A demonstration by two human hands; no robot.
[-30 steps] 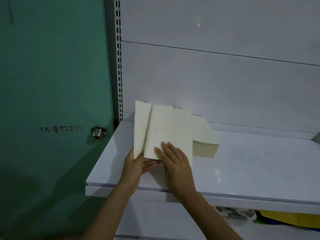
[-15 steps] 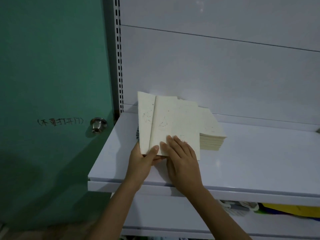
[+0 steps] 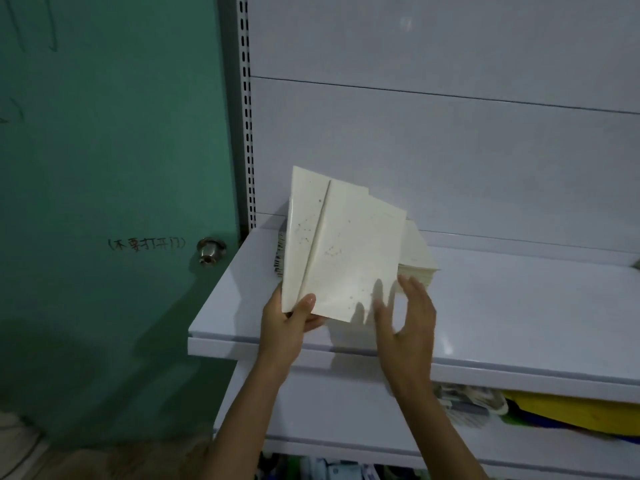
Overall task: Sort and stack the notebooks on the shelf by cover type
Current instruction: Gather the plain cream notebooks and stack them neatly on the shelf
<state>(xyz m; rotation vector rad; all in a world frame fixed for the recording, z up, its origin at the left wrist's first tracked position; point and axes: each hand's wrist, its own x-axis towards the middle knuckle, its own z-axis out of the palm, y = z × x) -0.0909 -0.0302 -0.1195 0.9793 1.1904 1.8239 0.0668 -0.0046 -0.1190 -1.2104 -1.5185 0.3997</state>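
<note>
Notebooks (image 3: 349, 258) fanned, left hand (image 3: 284, 327) pinching corner above shelf (image 3: 519, 306) edge.

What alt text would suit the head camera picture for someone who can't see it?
A person's left hand grips fanned cream notebooks, held up over a white shelf; the right hand hovers open beside them. A cream stack lies behind, a green door at left.

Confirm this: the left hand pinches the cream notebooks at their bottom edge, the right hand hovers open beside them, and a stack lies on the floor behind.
One error: the stack lies on the white shelf, not the floor, as the head view shows. The left hand does pinch the cream notebooks at their bottom edge, and the right hand hovers open beside them.
</note>
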